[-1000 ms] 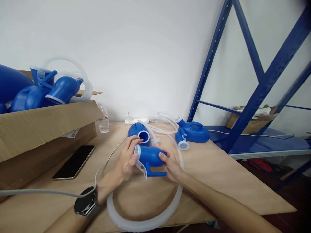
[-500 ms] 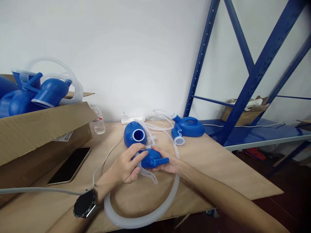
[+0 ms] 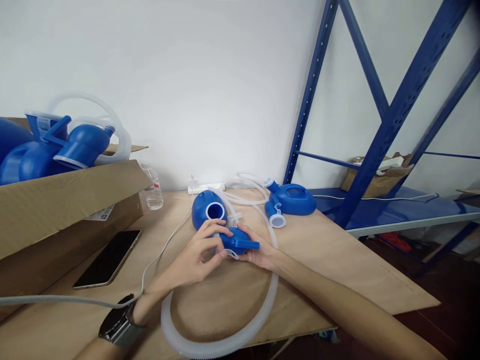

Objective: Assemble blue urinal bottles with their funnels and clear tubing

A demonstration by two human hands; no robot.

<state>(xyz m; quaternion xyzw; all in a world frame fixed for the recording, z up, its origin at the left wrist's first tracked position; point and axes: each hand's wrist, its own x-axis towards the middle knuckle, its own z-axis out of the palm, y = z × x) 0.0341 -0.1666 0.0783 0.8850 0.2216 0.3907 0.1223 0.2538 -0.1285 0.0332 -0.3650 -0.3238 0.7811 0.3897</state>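
Observation:
In the middle of the table, my right hand (image 3: 262,252) holds a blue plastic urinal funnel (image 3: 238,241) from the right, its handle pointing right. My left hand (image 3: 198,255) closes on the funnel's left side, thumb and fingers pinching its white cap strap (image 3: 232,254). The funnel's opening is hidden by my fingers. Just behind stands a blue urinal bottle (image 3: 200,212) with its white-rimmed mouth facing me. A translucent corrugated hose (image 3: 221,347) loops around in front of my hands.
Back right lie another blue bottle (image 3: 300,204) and a blue funnel (image 3: 276,220) with tubing. On the left are a cardboard box (image 3: 75,210) full of blue parts, a phone (image 3: 108,259) and a water bottle (image 3: 154,192). A cable crosses my left wrist. Blue shelving (image 3: 375,150) borders the right.
My left thumb has come up to the white strap, which hung loose below the funnel and is now bent up against it. The right hand has barely moved.

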